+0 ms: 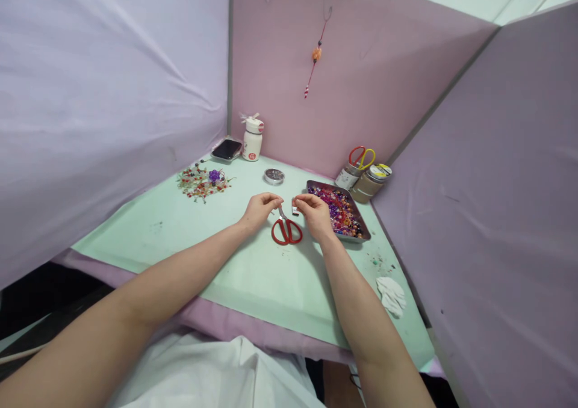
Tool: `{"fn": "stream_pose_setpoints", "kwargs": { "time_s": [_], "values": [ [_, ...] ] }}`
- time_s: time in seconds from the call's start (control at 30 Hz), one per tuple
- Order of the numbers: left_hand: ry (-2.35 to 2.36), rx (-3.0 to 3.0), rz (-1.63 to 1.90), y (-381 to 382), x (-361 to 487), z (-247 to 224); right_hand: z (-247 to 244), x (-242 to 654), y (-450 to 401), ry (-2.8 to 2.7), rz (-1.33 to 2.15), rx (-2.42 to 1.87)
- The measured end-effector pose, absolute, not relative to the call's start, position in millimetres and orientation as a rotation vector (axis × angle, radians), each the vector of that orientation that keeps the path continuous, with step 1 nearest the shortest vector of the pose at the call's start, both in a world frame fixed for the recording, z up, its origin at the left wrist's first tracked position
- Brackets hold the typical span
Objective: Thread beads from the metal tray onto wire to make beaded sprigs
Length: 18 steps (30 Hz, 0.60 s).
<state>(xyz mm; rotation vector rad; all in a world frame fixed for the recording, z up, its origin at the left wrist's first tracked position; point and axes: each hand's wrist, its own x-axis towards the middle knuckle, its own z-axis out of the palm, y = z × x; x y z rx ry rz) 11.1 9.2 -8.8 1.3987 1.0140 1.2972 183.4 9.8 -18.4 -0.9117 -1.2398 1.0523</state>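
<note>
One left hand point(261, 209) and one right hand point(315, 212), both bare, come close together over the middle of a pale green table point(253, 275), with a narrow gap between their fingertips. A pair of scissors point(286, 232) lies right below that gap. Its red loops face the table's near edge, where the person sits, and its blades point toward the far edge, leaning slightly left. The long axis therefore runs away from the person. The blade end reaches the left fingertips, so the left hand is nearer to it; from here I cannot tell whether they touch. The right hand sits between the loops and a metal tray point(354, 240) of colorful beads point(338, 208).

On each hand, thumb and forefinger are pinched together. Whether the left pinch holds something fine, such as thread, I cannot tell. A small dark and white item point(295, 207) shows just under the right fingertips; whether it is held is unclear.

Beyond the hands sits a round, flat container point(274, 176). Strung beads point(203, 182) are heaped toward the left edge. A phone point(227, 149) and a white bottle point(252, 140) occupy the far left corner; a can point(347, 177) of scissors and a brown jar point(368, 185), the far right. A white glove point(391, 295) lies by the right edge.
</note>
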Motion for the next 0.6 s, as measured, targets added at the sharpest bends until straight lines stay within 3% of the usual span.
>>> {"fn": "stream_pose_setpoints", "kwargs": {
  "time_s": [0.6],
  "values": [
    [0.977, 1.402, 1.311, 7.8, 11.0, -7.8, -19.9, 183.4, 10.7, -1.22, 1.08, -0.898]
  ]
}}
